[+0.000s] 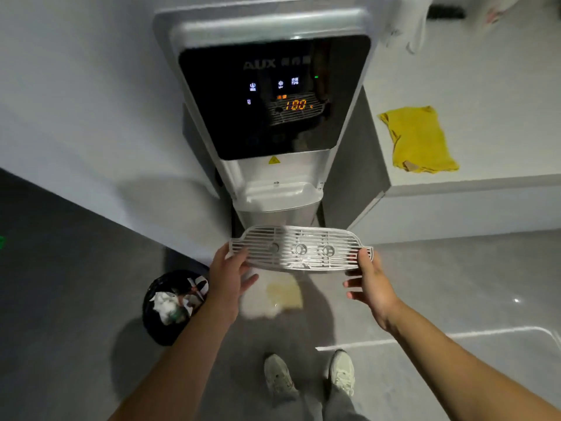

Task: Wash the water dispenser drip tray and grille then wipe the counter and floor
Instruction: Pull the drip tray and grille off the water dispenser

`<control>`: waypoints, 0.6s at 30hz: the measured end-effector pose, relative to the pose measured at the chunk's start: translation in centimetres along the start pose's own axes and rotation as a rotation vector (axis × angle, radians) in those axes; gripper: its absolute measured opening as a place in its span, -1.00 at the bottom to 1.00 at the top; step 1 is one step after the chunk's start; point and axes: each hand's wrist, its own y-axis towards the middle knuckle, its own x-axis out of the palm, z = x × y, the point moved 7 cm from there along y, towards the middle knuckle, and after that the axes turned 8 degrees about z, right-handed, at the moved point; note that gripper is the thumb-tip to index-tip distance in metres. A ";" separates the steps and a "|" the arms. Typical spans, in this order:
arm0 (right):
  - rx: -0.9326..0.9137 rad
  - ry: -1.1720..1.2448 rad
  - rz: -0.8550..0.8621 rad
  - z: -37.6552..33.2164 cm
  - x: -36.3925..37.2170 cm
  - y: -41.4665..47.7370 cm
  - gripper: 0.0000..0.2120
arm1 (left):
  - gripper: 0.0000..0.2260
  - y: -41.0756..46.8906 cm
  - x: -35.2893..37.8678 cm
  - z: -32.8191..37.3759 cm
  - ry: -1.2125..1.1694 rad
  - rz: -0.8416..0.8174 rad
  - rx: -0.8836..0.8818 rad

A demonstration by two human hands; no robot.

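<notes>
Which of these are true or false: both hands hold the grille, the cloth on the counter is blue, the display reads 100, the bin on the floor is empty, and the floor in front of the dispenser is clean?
1. Both hands hold the grille. True: the left hand and right hand grip opposite ends of the grille.
2. The cloth on the counter is blue. False: the cloth is yellow.
3. The display reads 100. True: the display on the dispenser shows orange digits 100.
4. The bin is empty. False: the bin holds crumpled rubbish.
5. The floor is clean. False: a yellowish stain lies below the grille.
</notes>
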 end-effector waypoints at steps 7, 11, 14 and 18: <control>-0.003 0.137 0.104 -0.6 -10.0 -12.0 -0.72 | -0.90 -12.3 1.1 0.9 0.090 -0.163 -0.027; 0.010 0.215 0.185 0.3 -16.4 -16.9 -0.71 | -0.90 -17.7 4.0 0.1 0.161 -0.260 -0.029; 0.019 0.288 0.263 0.8 -21.2 -19.8 -0.69 | -0.94 -21.6 7.4 -0.8 0.196 -0.322 -0.023; 0.025 0.351 0.356 2.5 -28.2 -21.9 -0.67 | -0.96 -26.4 13.0 -2.9 0.287 -0.409 0.020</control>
